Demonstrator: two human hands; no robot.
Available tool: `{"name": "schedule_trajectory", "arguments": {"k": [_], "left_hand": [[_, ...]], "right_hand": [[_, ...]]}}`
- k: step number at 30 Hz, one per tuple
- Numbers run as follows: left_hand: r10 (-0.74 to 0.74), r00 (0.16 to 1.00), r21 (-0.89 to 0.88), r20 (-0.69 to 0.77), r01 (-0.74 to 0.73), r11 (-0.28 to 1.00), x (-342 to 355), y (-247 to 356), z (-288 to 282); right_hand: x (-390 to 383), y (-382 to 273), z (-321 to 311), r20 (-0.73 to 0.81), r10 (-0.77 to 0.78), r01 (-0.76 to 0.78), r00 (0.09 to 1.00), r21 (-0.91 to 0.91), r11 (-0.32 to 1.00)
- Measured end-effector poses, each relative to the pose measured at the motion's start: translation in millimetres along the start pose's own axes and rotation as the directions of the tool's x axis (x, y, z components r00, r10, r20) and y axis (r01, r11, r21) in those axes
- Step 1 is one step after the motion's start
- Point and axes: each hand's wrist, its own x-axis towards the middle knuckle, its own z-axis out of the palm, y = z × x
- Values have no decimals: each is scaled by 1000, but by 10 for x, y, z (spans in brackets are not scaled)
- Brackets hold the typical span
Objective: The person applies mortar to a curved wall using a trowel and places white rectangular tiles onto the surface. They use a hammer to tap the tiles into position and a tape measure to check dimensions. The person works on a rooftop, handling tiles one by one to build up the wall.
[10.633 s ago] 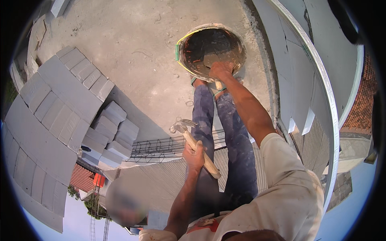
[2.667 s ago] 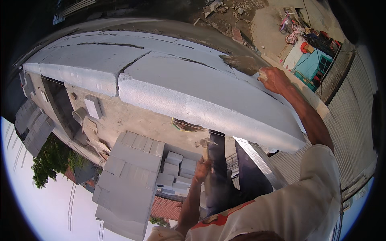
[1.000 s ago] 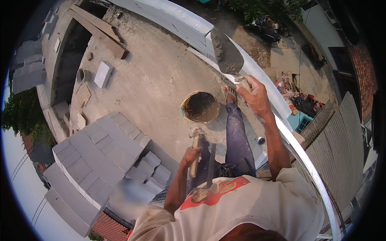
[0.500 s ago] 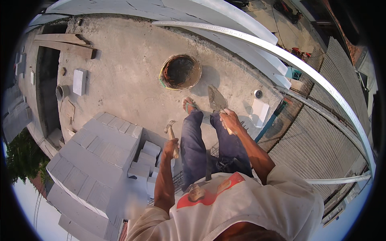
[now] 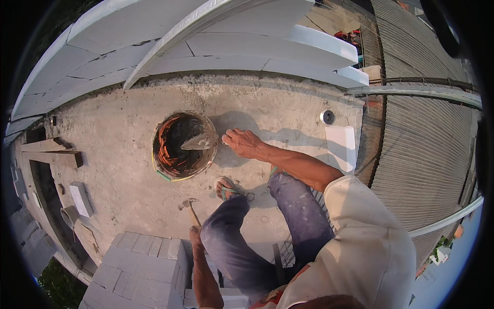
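My right hand [image 5: 242, 143] is closed around the handle of a trowel [image 5: 199, 141]. The trowel's grey blade reaches over the right side of a round bucket [image 5: 157, 149], whose inside is dark and smeared with mortar. How much mortar lies in it I cannot tell. My left hand [image 5: 196, 237] grips the wooden handle of a hammer [image 5: 194, 213], its metal head pointing away from me. The hammer is held beside my left knee, close to a stack of pale blocks [image 5: 139, 262].
A pale block wall [image 5: 226, 49] runs along the far side, with a long pale strip [image 5: 177, 38] leaning across it. At right lie a roll of tape [image 5: 327, 117] and a white block [image 5: 340, 147]; corrugated roofing [image 5: 427, 154] lies beyond the edge. Wooden beams [image 5: 54, 157] are at left.
My right hand has carried the trowel forward and left to the bucket. My body has bent toward it. The left hand keeps hold of the hammer, now lower in view.
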Motion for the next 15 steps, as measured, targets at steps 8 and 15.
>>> {"name": "schedule_trajectory", "arguments": {"k": [8, 15], "left_hand": [[-97, 995, 111, 10, 95, 989, 490, 53, 676], [-195, 981, 23, -13, 195, 980, 397, 242, 1079]], "right_hand": [[-96, 839, 941, 152, -5, 38, 988, -214, 976], [-542, 1387, 985, 21, -32, 35, 999, -180, 983]]}}
